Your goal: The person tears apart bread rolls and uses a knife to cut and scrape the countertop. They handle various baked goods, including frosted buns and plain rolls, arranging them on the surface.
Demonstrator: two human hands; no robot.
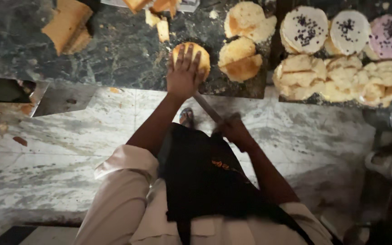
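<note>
My left hand (pixel 183 72) lies flat on top of a round golden sponge cake (pixel 202 58) at the front edge of the dark marble counter (pixel 123 50), fingers spread. My right hand (pixel 234 129) is closed around the handle of a long knife (pixel 207 108). The blade runs up and left, reaching the cake's side under my left hand. Both forearms stretch out from light sleeves over a black apron.
Sliced round cake layers (pixel 243 43) lie right of the cake. A tray (pixel 341 54) further right holds white and pink iced cakes with dark sprinkles and pale cake pieces. Cake blocks and offcuts (pixel 69 25) sit at the counter's far left. Below is a marble floor (pixel 69 149).
</note>
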